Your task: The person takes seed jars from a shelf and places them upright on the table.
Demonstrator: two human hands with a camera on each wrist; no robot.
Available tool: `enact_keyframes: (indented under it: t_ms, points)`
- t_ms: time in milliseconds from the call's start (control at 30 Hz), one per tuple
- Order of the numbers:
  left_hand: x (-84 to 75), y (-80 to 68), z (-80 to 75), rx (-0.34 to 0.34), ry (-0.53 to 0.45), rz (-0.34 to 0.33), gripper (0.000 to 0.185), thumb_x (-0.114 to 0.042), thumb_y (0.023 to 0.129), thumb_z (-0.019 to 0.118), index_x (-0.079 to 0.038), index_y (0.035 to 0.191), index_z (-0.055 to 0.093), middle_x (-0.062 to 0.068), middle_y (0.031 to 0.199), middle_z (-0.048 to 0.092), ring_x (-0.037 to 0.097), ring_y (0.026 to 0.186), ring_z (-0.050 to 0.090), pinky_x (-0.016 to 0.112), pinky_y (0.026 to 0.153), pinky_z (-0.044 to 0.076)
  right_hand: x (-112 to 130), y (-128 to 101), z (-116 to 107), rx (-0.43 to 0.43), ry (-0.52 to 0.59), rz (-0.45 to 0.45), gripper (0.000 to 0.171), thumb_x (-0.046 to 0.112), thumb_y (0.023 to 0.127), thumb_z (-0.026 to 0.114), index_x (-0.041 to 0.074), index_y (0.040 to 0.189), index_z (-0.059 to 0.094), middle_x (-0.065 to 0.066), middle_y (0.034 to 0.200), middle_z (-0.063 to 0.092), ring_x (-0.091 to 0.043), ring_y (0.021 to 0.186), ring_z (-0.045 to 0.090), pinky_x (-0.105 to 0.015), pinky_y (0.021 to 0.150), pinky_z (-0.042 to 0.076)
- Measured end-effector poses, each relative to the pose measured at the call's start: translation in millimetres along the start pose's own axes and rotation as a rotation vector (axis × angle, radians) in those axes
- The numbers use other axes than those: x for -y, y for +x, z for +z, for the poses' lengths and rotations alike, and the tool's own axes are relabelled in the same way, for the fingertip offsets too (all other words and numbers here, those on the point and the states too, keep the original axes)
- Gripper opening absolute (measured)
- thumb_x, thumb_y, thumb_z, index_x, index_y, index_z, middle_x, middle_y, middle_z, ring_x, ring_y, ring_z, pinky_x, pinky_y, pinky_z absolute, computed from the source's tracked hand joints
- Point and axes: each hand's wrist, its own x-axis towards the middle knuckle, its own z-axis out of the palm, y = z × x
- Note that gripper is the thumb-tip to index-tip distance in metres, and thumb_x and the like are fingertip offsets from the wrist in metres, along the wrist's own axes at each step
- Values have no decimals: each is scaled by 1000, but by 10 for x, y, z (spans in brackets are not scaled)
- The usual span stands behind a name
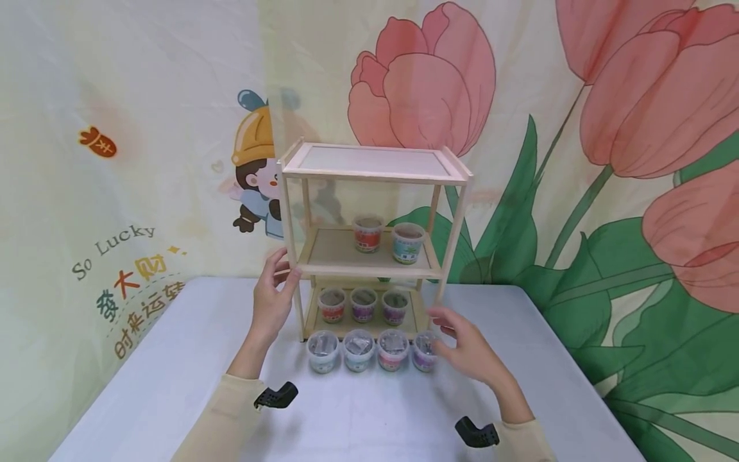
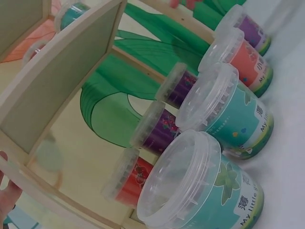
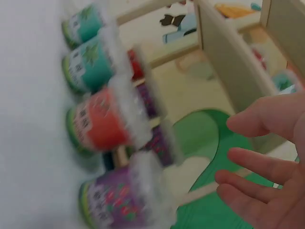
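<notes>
A three-tier wooden shelf rack (image 1: 375, 272) stands on the table. My left hand (image 1: 273, 301) holds its left front post near the middle tier, thumb on the near side; only fingertips (image 2: 9, 195) show at the left wrist view's edge. My right hand (image 1: 470, 350) hovers by the right front post, fingers spread and slightly bent, nothing between them. Closest to it is a purple-labelled plastic tub (image 1: 424, 351), at the right end of a front row with a pink-labelled tub (image 1: 393, 351) and two teal-labelled tubs, one in the middle (image 1: 359, 351) and one leftmost (image 1: 323, 352).
On the bottom tier sit a red-labelled tub (image 1: 331, 306) and two purple-labelled tubs (image 1: 364, 306). The middle tier bears a red-labelled tub (image 1: 368, 234) and a teal-labelled tub (image 1: 407, 244). A printed tulip cloth (image 1: 421, 83) hangs behind the white table (image 1: 358, 423).
</notes>
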Motion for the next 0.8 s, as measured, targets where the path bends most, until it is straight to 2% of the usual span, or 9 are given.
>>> enact_keyframes:
  t_ms: [167,333,467,633,800]
  points:
    - [13,6,-6,-6,13,10,53,-27,108,64,-25,158,47,15,137,60,34,126,60,51,99,50,268,152,-56,-39,66,-59,51,-7,95,71,4,143,57,-11,143,62,-33,131,62,-45,109,51]
    - [-10,22,-14,-22,22,13,50,-26,108,64,-26,156,48,14,137,60,32,125,60,52,99,50,555,328,-38,-76,147,-112,52,-8,96,70,5,145,56,-10,146,60,-34,135,60,-43,111,50]
    - [-35,13,-18,-22,4,-1,50,-25,108,63,-26,156,49,14,138,59,30,124,59,51,99,50,773,506,21,-99,176,-144,54,-7,97,70,5,147,55,-15,149,58,-33,140,57,-43,114,47]
    - [-71,1,-19,-36,-3,-13,49,-22,108,64,-26,155,50,14,137,59,30,122,60,49,98,50,952,796,124,-79,205,-158,59,-5,98,69,2,152,48,-20,156,51,-38,147,48,-45,121,39]
    - [-93,11,8,-33,-1,-25,48,-22,108,63,-25,154,50,14,136,58,31,123,59,50,98,50,1056,1066,220,-82,184,-96,67,0,97,69,5,158,41,-16,162,43,-41,152,39,-51,122,37]
